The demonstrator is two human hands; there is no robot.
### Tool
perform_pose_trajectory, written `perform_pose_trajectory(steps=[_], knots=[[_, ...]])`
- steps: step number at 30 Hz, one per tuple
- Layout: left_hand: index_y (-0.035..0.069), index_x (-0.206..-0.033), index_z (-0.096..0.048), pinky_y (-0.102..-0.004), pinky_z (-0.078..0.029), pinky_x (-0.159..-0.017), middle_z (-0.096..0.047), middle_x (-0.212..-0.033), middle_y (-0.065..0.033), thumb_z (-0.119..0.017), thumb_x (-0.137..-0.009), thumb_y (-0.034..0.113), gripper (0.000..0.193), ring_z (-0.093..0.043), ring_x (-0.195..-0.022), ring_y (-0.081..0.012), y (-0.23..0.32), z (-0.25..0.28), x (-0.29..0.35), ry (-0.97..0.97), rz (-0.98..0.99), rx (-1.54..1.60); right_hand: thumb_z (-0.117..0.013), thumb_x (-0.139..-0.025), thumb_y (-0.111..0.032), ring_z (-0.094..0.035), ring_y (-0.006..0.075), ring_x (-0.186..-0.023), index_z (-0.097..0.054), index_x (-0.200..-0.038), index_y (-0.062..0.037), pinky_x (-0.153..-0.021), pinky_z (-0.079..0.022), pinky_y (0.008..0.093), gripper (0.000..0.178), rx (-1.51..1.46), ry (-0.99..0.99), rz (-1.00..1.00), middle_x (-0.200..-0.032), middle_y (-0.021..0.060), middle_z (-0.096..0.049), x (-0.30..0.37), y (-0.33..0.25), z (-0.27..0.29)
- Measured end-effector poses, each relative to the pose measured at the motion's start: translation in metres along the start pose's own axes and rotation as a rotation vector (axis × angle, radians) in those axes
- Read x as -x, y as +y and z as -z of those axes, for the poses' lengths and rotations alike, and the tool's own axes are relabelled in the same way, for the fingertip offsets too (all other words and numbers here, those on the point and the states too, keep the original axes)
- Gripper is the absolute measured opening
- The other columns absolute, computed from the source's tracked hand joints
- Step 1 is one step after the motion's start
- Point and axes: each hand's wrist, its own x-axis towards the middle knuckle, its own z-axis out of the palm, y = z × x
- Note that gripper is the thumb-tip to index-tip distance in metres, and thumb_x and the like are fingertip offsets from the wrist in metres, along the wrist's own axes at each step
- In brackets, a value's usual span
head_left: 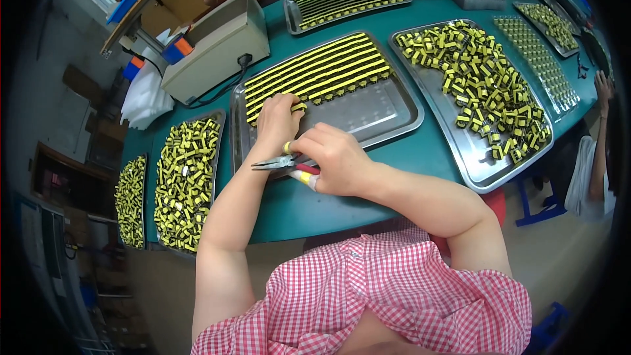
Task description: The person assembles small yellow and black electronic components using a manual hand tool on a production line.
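My right hand (335, 159) is closed round a pair of pliers (273, 164) with red handles, one wrapped in white and yellow. The metal jaws point left, over my left wrist. A small yellow piece (287, 147) shows at the right fingertips; whether it is held or is tape on a finger, I cannot tell. My left hand (279, 119) reaches into the middle metal tray (384, 109), fingers pinched on a small yellow-and-black component (299, 108). That part is at the near end of the tidy rows of yellow-taped components (315, 66).
Loose yellow components fill trays at the left (186, 177) and the right (473, 72). Another tray of rows (351, 1) lies farther back. A beige box (220, 49) with a black plug stands at back left. Other people sit at the far side and the right.
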Motion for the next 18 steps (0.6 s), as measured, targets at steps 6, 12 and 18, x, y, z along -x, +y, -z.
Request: perform_pose_trajectory(steps=[6,12,18], knots=[[0.005,-0.086,-0.062,-0.0388,-0.044,-0.074,-0.058,-0.086,-0.0106,-0.068,-0.066,0.008,0.021,-0.053,-0.085,-0.0297,-0.001,-0.011,-0.007,0.061,-0.114,-0.103,-0.073,-0.056,-0.01,-0.054,0.0264,-0.073,-0.058,-0.086,-0.0056,-0.065,-0.045,0.0354,0.034,0.01,-0.003,0.016,-0.078,0.008,-0.056,0.002,0.0,0.0],[0.005,-0.08,-0.061,-0.0364,-0.043,-0.073,-0.057,-0.084,-0.0091,-0.069,-0.065,0.008,0.017,-0.053,-0.082,-0.0276,0.006,-0.013,-0.008,0.115,-0.14,-0.105,-0.073,-0.054,-0.009,-0.054,0.0257,-0.076,-0.058,-0.086,-0.0062,-0.067,-0.045,0.0355,0.036,0.016,-0.005,0.011,-0.08,0.0075,-0.056,0.001,-0.001,0.002],[0.005,-0.082,-0.061,-0.0362,-0.043,-0.074,-0.057,-0.085,-0.0086,-0.068,-0.066,0.008,0.018,-0.053,-0.083,-0.0275,0.005,-0.016,-0.005,0.159,-0.124,-0.08,-0.073,-0.054,-0.009,-0.054,0.0249,-0.077,-0.057,-0.086,-0.0063,-0.067,-0.045,0.0348,0.036,0.017,-0.029,0.008,-0.081,0.0072,-0.056,0.001,-0.002,0.002]])
